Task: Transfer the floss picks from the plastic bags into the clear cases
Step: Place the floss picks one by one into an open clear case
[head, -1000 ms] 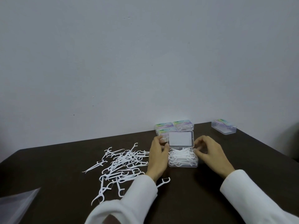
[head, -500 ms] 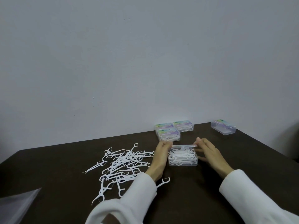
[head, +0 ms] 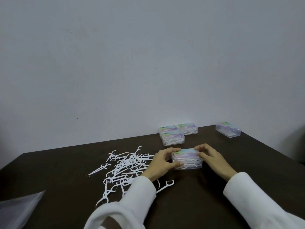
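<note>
Both hands are on one clear case (head: 187,160) near the middle of the dark table (head: 206,204). Its lid, with a pastel label, lies flat on top, and white picks show through the clear walls. The left hand (head: 162,164) grips the case's left end, fingers curled over the top edge and thumb against the near side. The right hand (head: 212,158) grips the right end, its fingertips curled onto the lid's far corner. Both wrists come out of white sleeves (head: 135,200). Just left of the left hand, loose floss picks (head: 125,164) are scattered in a tangled heap on the table, and one stray pick (head: 165,186) lies apart near the left sleeve. Behind the held case, close to the wall (head: 148,63), sit three more cases pressed together: a front case (head: 172,138), one behind it (head: 167,129) (mostly hidden, so I cannot tell what is inside), and a third (head: 187,128) to its right with picks showing through its side. A further labelled case (head: 228,132) stands well apart at the far right corner; its contents are unclear from here. A corner of clear plastic bag (head: 18,210) lies at the near left edge of the table.
</note>
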`<move>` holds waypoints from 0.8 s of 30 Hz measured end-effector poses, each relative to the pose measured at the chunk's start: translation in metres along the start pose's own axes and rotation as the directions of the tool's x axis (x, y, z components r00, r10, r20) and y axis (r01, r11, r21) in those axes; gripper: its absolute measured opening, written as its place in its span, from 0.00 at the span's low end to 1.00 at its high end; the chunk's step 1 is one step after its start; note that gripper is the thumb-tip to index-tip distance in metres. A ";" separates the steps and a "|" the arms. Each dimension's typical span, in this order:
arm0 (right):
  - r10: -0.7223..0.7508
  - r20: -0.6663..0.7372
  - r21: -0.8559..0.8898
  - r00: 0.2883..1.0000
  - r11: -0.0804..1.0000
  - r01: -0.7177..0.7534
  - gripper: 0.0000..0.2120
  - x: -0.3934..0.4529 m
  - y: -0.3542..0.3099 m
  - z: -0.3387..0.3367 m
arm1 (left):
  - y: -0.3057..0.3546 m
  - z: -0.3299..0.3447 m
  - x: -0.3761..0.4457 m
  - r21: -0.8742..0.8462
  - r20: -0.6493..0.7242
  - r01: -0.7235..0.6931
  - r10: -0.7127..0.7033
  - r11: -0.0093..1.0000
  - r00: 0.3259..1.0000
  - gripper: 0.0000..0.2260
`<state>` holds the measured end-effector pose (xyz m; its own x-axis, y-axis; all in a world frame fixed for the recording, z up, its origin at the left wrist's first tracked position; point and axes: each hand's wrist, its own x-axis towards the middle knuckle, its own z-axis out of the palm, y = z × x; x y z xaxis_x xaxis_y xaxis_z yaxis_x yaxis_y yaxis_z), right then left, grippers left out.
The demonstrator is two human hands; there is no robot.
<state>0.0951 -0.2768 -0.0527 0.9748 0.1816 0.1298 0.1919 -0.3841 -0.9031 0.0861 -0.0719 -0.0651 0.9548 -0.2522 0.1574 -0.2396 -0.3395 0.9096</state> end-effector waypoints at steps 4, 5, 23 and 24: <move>-0.014 0.013 -0.003 1.000 1.000 0.014 0.08 0.000 0.001 0.000 | 0.004 0.000 -0.005 0.186 -0.070 -0.057 0.071 0.981 0.995 0.24; -0.018 0.014 -0.006 1.000 1.000 0.018 0.08 0.000 0.001 0.000 | 0.004 -0.001 -0.005 0.261 -0.088 -0.077 0.103 0.962 0.991 0.24; -0.045 0.046 -0.052 0.998 0.998 0.047 0.08 0.001 0.005 0.001 | 0.007 -0.005 -0.008 0.702 0.026 -0.101 0.117 0.705 0.993 0.25; -0.044 0.046 -0.055 0.998 0.997 0.047 0.09 0.001 0.005 0.001 | 0.007 -0.005 -0.008 0.704 0.025 -0.100 0.116 0.703 0.993 0.25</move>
<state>0.0973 -0.2774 -0.0577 0.9590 0.2400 0.1509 0.2434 -0.4245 -0.8721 0.0778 -0.0680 -0.0580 0.9159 -0.3121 0.2524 -0.3875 -0.8515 0.3533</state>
